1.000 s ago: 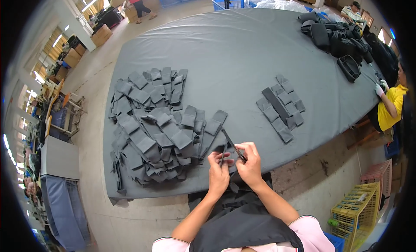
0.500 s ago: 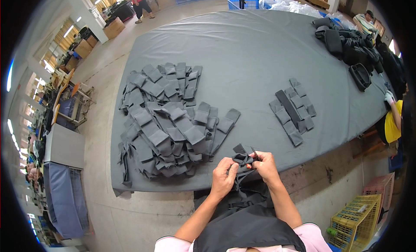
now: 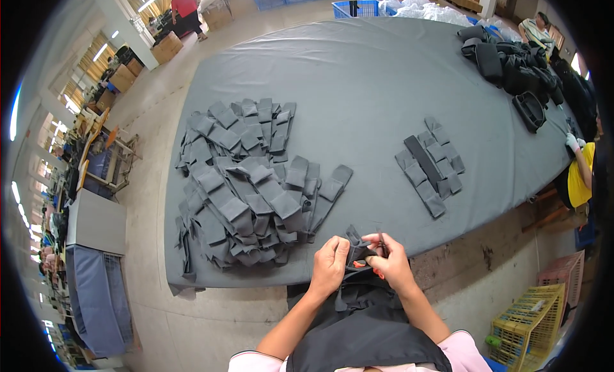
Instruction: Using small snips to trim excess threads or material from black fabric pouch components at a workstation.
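A small dark grey fabric strap piece [image 3: 354, 239] sits between both hands at the table's front edge, above a dark apron on my lap. My left hand [image 3: 328, 268] pinches the piece's left side. My right hand [image 3: 391, 264] is closed on a small orange-handled cutting tool [image 3: 363, 264] held against the piece. Just left of my hands, a large loose pile of the same grey pieces [image 3: 246, 180] is spread over the table. A small neat stack of them [image 3: 430, 167] lies to the right.
The long table has a grey cloth cover [image 3: 358, 78]. Black bags [image 3: 511, 62] are heaped at its far right corner. A person in yellow [image 3: 579, 174] works at the right edge. Yellow [image 3: 531, 321] and pink [image 3: 566, 273] crates stand on the floor at right.
My hands have drawn back from the pile's right edge to the table's front edge, bringing one grey piece with them. Both hands stay closed around it.
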`<control>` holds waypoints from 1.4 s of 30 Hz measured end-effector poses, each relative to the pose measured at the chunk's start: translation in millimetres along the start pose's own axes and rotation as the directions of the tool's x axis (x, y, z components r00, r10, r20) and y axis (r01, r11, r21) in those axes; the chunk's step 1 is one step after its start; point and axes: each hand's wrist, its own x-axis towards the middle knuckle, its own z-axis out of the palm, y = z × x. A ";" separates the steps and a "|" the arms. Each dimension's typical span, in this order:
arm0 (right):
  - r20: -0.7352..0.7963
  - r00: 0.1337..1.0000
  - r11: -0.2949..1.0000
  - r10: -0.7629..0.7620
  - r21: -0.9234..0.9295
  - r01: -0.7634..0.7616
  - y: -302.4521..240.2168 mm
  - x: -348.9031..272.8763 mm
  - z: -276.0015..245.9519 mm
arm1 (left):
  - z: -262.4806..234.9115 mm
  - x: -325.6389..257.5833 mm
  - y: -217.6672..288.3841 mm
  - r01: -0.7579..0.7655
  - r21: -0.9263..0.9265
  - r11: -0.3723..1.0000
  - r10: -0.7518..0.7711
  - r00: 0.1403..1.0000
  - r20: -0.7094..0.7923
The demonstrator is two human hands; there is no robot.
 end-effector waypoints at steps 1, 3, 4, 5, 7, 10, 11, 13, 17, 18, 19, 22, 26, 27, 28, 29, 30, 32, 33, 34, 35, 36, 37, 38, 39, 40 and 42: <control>-0.088 0.979 0.960 -0.183 -0.231 0.159 -15.8 -5.4 4.9 | -3.9 0.1 3.2 -0.023 0.117 0.993 0.023 1.000 -0.004; -0.066 0.957 0.915 -0.281 -0.318 0.247 -37.1 -15.4 7.0 | -7.4 2.6 -6.0 -0.001 0.117 0.993 -0.002 1.000 0.022; -0.079 0.956 0.915 -0.284 -0.321 0.245 -37.0 -13.1 7.9 | -7.5 2.7 -9.5 0.026 0.114 0.993 -0.032 0.998 0.050; 0.042 0.906 0.810 -0.420 -0.433 0.395 -35.8 -7.6 8.9 | -8.0 1.5 -10.2 0.020 0.115 0.993 -0.028 0.998 0.064; 0.172 0.857 0.708 -0.486 -0.496 0.502 -35.5 -1.6 8.2 | -7.1 0.2 -9.0 0.007 0.051 0.999 -0.010 0.998 0.061; 0.178 0.842 0.697 -0.510 -0.488 0.525 -32.3 -2.2 11.3 | -14.4 1.8 -0.8 0.100 0.009 0.995 -0.100 0.988 0.118; 0.172 0.835 0.685 -0.522 -0.499 0.531 -33.3 -4.8 11.2 | -14.0 1.0 1.8 0.153 0.010 0.988 -0.153 0.980 0.130; 0.171 0.830 0.677 -0.531 -0.503 0.537 -33.5 -9.1 12.9 | -15.5 -1.7 -5.8 0.104 0.004 0.995 -0.104 0.986 0.134; 0.213 0.795 0.649 -0.567 -0.479 0.591 -31.3 -9.2 13.4 | -17.6 -5.2 -6.0 0.179 -0.047 0.983 -0.163 0.959 0.233; 0.192 0.791 0.652 -0.581 -0.471 0.594 -28.5 -6.1 14.8 | -16.3 -4.8 -8.1 0.206 -0.077 0.976 -0.181 0.951 0.250; 0.191 0.802 0.663 -0.566 -0.473 0.580 -27.0 -2.1 15.7 | -12.7 -3.8 -7.9 0.191 -0.082 0.978 -0.168 0.960 0.224; -0.016 0.918 0.915 -0.396 -0.092 0.393 -24.0 4.4 17.6 | -14.7 3.3 -3.9 0.173 -0.018 0.985 -0.166 0.966 0.196; -0.066 0.997 0.986 -0.041 0.160 0.051 -40.5 -7.9 5.9 | -19.8 2.8 1.4 0.208 -0.046 0.977 -0.199 0.969 0.149; -0.058 0.998 0.987 -0.006 0.157 0.015 -38.4 -9.0 5.7 | -19.6 5.4 0.6 0.249 -0.096 0.964 -0.234 0.962 0.143; -0.107 0.976 0.979 -0.190 -0.094 0.180 -38.4 -9.2 7.9 | -19.8 7.1 4.8 0.223 -0.080 0.972 -0.212 0.969 0.126; -0.098 0.921 0.882 -0.377 -0.342 0.325 -38.5 -11.3 9.9 | -20.0 6.2 5.6 0.221 -0.059 0.974 -0.213 0.971 0.112; -0.036 0.934 0.840 -0.355 -0.450 0.302 -39.1 -15.7 6.2 | -19.7 7.0 3.3 0.207 -0.044 0.977 -0.202 0.975 0.096; 0.035 0.924 0.772 -0.380 -0.538 0.338 -36.2 -19.3 2.2 | -20.5 8.5 -1.0 0.202 -0.031 0.979 -0.199 0.977 0.072; 0.096 0.906 0.689 -0.412 -0.618 0.379 -34.9 -22.3 0.5 | -20.0 8.1 -3.1 0.210 -0.027 0.977 -0.208 0.976 0.071; 0.116 0.907 0.670 -0.404 -0.638 0.380 -35.3 -23.8 -0.2 | -20.0 7.5 -4.3 0.216 -0.023 0.976 -0.214 0.974 0.069; 0.118 0.910 0.672 -0.397 -0.638 0.376 -34.4 -23.1 0.7 | -20.6 6.9 -3.5 0.224 -0.025 0.974 -0.222 0.973 0.068; 0.148 0.879 0.626 -0.453 -0.649 0.432 -33.6 -22.3 1.6 | -20.6 5.4 -1.8 0.240 -0.013 0.971 -0.238 0.968 0.078; 0.179 0.843 0.576 -0.507 -0.657 0.486 -33.2 -20.8 2.9 | -20.5 4.3 -1.3 0.254 0.000 0.967 -0.253 0.964 0.087; 0.179 0.820 0.550 -0.544 -0.662 0.510 -34.6 -18.6 5.6 | -20.0 3.7 -2.5 0.259 -0.003 0.966 -0.257 0.962 0.089; 0.183 0.821 0.551 -0.540 -0.661 0.510 -35.5 -17.6 7.5 | -19.7 3.1 -4.3 0.257 -0.052 0.965 -0.251 0.963 0.103; 0.204 0.794 0.505 -0.572 -0.675 0.538 -36.5 -16.6 8.9 | -19.5 2.7 -5.5 0.254 -0.102 0.962 -0.242 0.963 0.116; 0.228 0.767 0.459 -0.600 -0.687 0.564 -35.6 -16.6 9.7 | -21.4 2.6 -6.0 0.269 -0.108 0.957 -0.254 0.958 0.135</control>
